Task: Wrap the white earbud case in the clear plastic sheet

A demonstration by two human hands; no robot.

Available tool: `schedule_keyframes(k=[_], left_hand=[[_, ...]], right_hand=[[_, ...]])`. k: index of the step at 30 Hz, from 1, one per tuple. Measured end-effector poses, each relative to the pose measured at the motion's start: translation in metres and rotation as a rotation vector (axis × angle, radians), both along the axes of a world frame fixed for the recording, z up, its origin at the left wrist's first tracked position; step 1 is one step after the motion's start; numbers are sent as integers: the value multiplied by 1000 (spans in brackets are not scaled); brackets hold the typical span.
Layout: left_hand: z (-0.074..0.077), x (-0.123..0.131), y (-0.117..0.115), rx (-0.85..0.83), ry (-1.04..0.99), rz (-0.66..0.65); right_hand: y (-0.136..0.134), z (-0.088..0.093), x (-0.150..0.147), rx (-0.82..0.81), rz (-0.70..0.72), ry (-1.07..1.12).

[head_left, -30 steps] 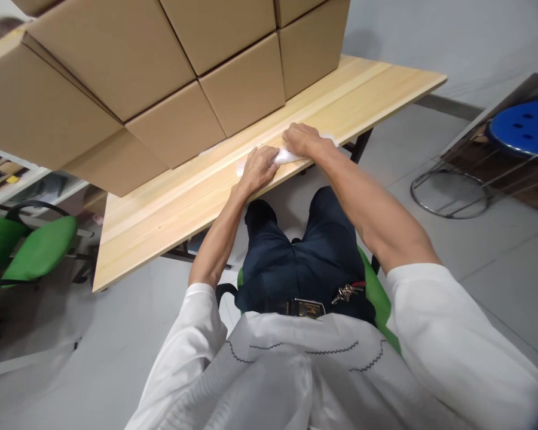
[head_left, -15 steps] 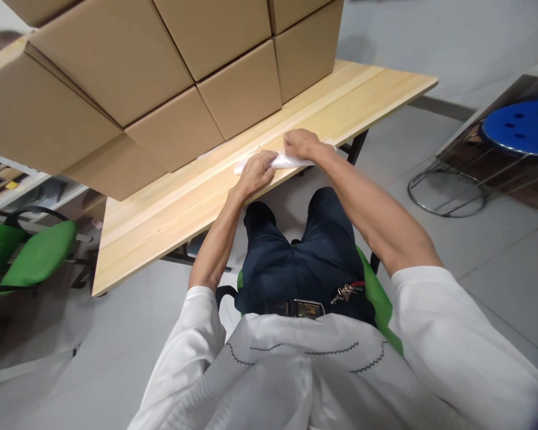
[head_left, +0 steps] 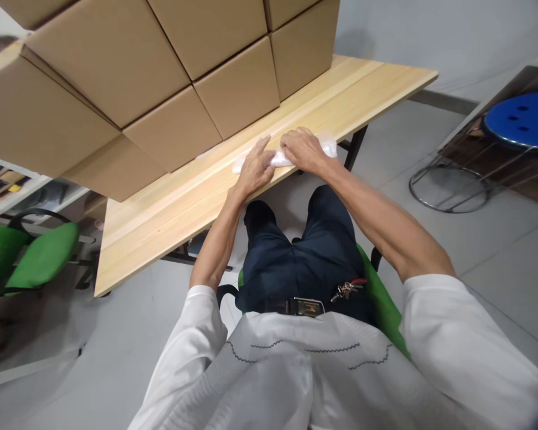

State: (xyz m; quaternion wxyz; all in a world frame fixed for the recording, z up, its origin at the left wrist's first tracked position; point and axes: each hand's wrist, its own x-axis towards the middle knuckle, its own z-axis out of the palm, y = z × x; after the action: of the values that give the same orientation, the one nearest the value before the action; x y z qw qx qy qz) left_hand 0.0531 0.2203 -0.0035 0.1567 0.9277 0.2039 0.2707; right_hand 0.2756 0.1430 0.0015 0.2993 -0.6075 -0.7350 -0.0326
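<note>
- Head view: a thin white crumpled plastic bag (head_left: pixel 283 156) lay on the pale wooden tabletop (head_left: pixel 170 209), near its front edge.
- Left hand (head_left: pixel 254 168) rested on the bag's left part, fingers (head_left: pixel 263 145) straight and slightly spread, pressing flat.
- Right hand (head_left: pixel 301 149) lay on the bag's right part, fingers curled and pinching the plastic.
- Stacked brown cardboard boxes (head_left: pixel 161 83) stood just behind.
</note>
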Motion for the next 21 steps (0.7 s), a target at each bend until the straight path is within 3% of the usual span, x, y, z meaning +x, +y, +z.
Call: schedule_keyframes(k=[11,21], left_hand=[[-15,1,12,83,-30,31],[-10,-1,0,96,52,75]], right_hand=[[-6,-26,2,115,33,15],[-18,-20,-7,81,77,-6]])
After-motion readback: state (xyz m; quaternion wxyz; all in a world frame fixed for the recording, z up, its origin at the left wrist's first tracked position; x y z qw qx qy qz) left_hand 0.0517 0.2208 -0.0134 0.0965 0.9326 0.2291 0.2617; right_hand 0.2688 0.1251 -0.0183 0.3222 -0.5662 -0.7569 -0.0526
